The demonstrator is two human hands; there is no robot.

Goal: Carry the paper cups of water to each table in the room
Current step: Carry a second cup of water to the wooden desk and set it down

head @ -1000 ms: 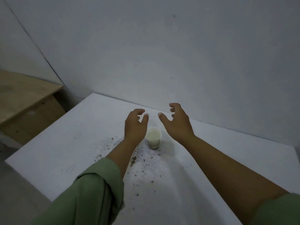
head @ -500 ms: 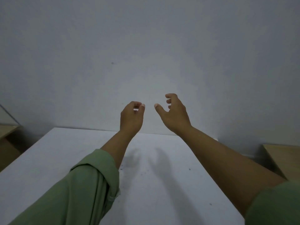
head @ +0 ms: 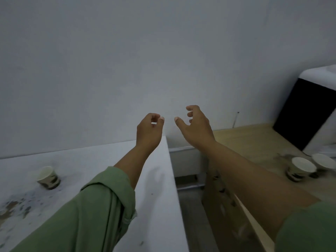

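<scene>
One patterned paper cup stands on the white table at the left, beside a patch of dark specks. Two more paper cups, a nearer one and a farther one, sit side by side on the wooden table at the right. My left hand is raised above the white table's right corner, fingers loosely curled, holding nothing. My right hand hovers over the gap between the tables, fingers spread and empty.
A grey wall fills the background. A black-and-white appliance stands at the back right of the wooden table. A narrow floor gap separates the two tables, with a white low unit behind it.
My view has swung right: the cup I was over is now far left, and the wooden table with two cups has come into sight. Both hands stay raised and empty.
</scene>
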